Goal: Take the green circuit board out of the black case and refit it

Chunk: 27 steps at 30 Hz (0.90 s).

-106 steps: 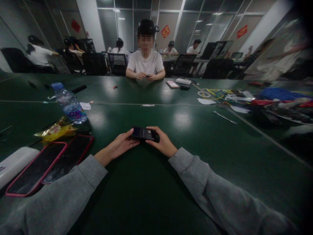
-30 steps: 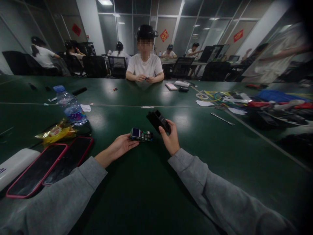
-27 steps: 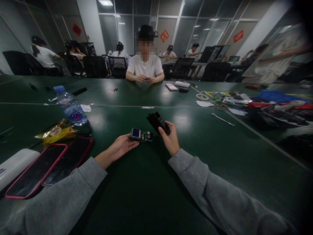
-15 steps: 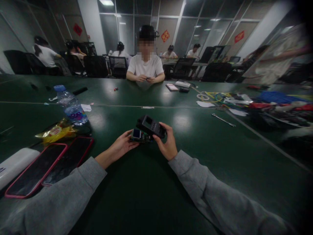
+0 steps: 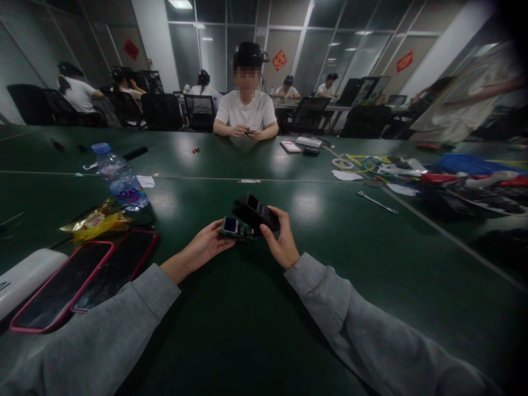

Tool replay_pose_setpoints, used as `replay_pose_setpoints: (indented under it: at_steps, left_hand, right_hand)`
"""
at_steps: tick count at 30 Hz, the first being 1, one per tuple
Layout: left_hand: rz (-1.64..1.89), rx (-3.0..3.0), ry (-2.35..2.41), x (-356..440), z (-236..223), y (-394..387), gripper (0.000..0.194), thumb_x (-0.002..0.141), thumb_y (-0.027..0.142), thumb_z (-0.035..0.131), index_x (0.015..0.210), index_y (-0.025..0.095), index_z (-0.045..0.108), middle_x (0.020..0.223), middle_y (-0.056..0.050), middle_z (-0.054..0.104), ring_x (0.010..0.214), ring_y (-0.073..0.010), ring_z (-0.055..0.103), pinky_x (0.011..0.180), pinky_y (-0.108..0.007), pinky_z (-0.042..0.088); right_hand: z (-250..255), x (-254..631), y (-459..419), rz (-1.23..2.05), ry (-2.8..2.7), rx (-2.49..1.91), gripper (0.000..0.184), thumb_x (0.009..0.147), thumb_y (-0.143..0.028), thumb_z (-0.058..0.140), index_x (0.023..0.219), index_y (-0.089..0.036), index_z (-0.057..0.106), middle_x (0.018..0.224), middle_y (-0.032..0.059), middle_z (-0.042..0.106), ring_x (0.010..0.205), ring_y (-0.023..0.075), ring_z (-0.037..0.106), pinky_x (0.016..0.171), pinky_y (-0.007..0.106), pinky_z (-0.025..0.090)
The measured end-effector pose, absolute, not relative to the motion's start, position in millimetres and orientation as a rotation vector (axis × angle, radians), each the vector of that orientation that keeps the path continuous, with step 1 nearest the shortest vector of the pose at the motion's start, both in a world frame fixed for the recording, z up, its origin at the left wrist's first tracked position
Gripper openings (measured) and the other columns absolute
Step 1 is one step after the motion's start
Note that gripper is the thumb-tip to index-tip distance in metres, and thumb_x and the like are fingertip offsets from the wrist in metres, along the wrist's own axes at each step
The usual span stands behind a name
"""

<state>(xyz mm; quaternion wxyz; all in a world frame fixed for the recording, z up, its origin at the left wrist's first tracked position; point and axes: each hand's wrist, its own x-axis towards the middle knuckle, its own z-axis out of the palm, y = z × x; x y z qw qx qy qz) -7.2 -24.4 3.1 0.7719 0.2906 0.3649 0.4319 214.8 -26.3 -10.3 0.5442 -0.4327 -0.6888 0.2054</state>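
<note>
Between the fingers of my left hand (image 5: 212, 240) is a green circuit board (image 5: 243, 234) with a small square screen (image 5: 230, 225). My right hand (image 5: 284, 237) grips a black plastic housing (image 5: 252, 210) with a window opening, thumb on the near side and fingers behind. The housing is tilted above the right part of the board and hides some of it. Whether the two parts touch I cannot tell. Both hands are just above the dark green table (image 5: 231, 313).
To the left are a plastic bottle (image 5: 121, 179), a yellow packet (image 5: 97, 221), two red-edged phones (image 5: 61, 289) and a white device (image 5: 28, 278). A wrench (image 5: 377, 202) lies on the right, before a heap of cables (image 5: 383, 165). Opposite sits a person (image 5: 246, 107) holding something small.
My right hand has tipped the black housing, so its front face is seen at a steeper angle. My left hand and the circuit board have stayed nearly still.
</note>
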Motion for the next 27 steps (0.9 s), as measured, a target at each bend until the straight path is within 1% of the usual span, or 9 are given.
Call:
replay_pose_setpoints:
  at_steps: [5,9,12,19,24,27]
  left_hand:
    - [0.957,0.627,0.753,-7.6,-1.1,-23.3,0.038,0.087,0.008,0.055,0.124,0.014,0.047,0.106,-0.015,0.067,0.091,-0.0254,0.070,0.095,-0.043,0.049]
    - [0.975,0.618,0.718,-8.6,-5.1,-22.1,0.030,0.085,0.008,0.059,0.114,0.012,0.054,0.100,-0.014,0.068,0.089,-0.0254,0.070,0.096,-0.045,0.048]
    - [0.992,0.584,0.725,-9.1,-6.5,-21.6,0.024,0.085,0.007,0.058,0.108,0.012,0.056,0.098,-0.013,0.068,0.089,-0.0263,0.070,0.094,-0.046,0.049]
    - [0.998,0.580,0.718,-8.6,-4.9,-22.3,0.025,0.085,0.004,0.055,0.108,0.013,0.056,0.098,-0.013,0.068,0.087,-0.0252,0.071,0.091,-0.043,0.052]
    - [0.993,0.564,0.714,-9.7,-4.1,-22.1,0.023,0.088,0.012,0.055,0.112,0.012,0.056,0.098,-0.014,0.068,0.087,-0.0249,0.070,0.093,-0.042,0.050]
    - [0.963,0.495,0.707,-11.4,-0.9,-21.8,0.025,0.092,0.026,0.053,0.113,0.012,0.056,0.101,-0.015,0.067,0.093,-0.0260,0.069,0.097,-0.043,0.047]
  right_hand:
    - [-7.7,211.6,-30.3,0.463,-1.836,-0.971,0.046,0.089,-0.037,0.055,0.130,-0.022,0.038,0.119,0.0113,0.052,0.111,0.0271,0.053,0.096,0.045,0.045]
    - [-6.1,211.9,-30.2,0.463,-1.928,-0.942,0.047,0.088,-0.034,0.057,0.130,-0.023,0.037,0.118,0.0115,0.051,0.109,0.0267,0.054,0.095,0.044,0.046]
    - [-6.6,212.3,-29.8,0.462,-1.961,-0.937,0.048,0.087,-0.032,0.059,0.130,-0.023,0.038,0.119,0.0111,0.052,0.109,0.0267,0.054,0.095,0.045,0.046]
    - [-8.5,212.6,-27.8,0.455,-1.960,-0.927,0.049,0.085,-0.030,0.062,0.129,-0.025,0.040,0.118,0.0103,0.053,0.110,0.0266,0.054,0.095,0.046,0.046]
    - [-6.9,212.1,-28.1,0.483,-1.992,-0.914,0.049,0.084,-0.029,0.063,0.127,-0.024,0.042,0.117,0.0102,0.055,0.109,0.0271,0.055,0.095,0.047,0.046]
    - [-6.6,212.0,-27.8,0.490,-2.013,-0.893,0.049,0.083,-0.028,0.064,0.127,-0.024,0.043,0.117,0.0103,0.055,0.110,0.0270,0.055,0.096,0.047,0.046]
